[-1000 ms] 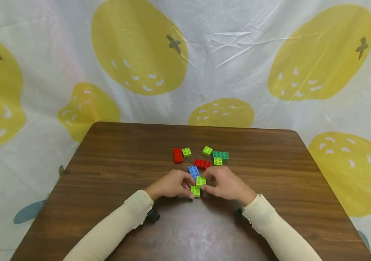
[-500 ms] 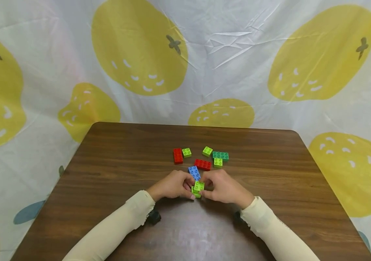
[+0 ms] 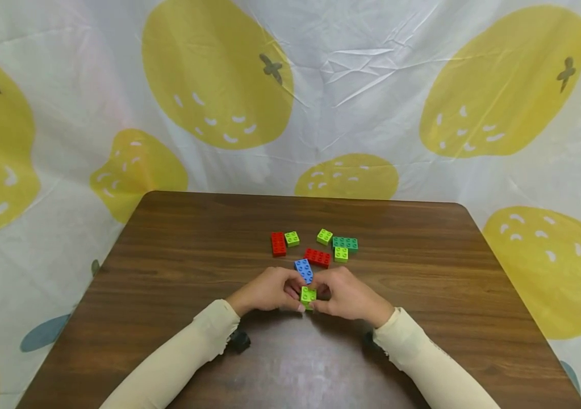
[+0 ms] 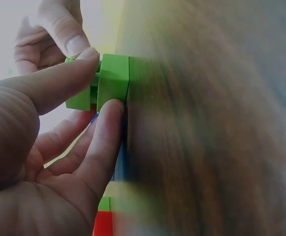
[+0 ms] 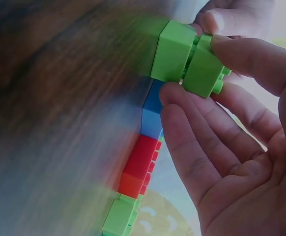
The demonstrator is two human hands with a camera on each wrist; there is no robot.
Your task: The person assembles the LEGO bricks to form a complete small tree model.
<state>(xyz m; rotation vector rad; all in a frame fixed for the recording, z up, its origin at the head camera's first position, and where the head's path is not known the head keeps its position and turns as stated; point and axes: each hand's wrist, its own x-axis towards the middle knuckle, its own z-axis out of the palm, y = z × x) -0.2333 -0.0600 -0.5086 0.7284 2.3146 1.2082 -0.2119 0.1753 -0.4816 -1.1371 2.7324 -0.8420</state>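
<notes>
Two lime-green square toy bricks stand one above the other in front of me. My right hand [image 3: 348, 294] pinches the upper green brick [image 5: 203, 71] between thumb and fingers. The lower green brick [image 4: 115, 77] rests on the table, held between the thumb and a finger of my left hand [image 3: 270, 289]. In both wrist views the upper brick sits squarely over the lower one, with a thin gap where studs show. Just beyond my fingertips lies a blue brick [image 3: 302, 270], its near end close to the right hand.
Past the blue brick lies a red brick [image 3: 317, 258]. Farther back are another red brick [image 3: 278, 244], a dark green brick [image 3: 345, 244] and lime bricks [image 3: 324, 237] on the brown wooden table [image 3: 208, 244]. A lemon-patterned cloth [image 3: 321, 102] hangs behind.
My right hand has moved the upper green brick left and toward me, from overlapping the lower brick off-centre to directly above it. The left hand has stayed nearly still.
</notes>
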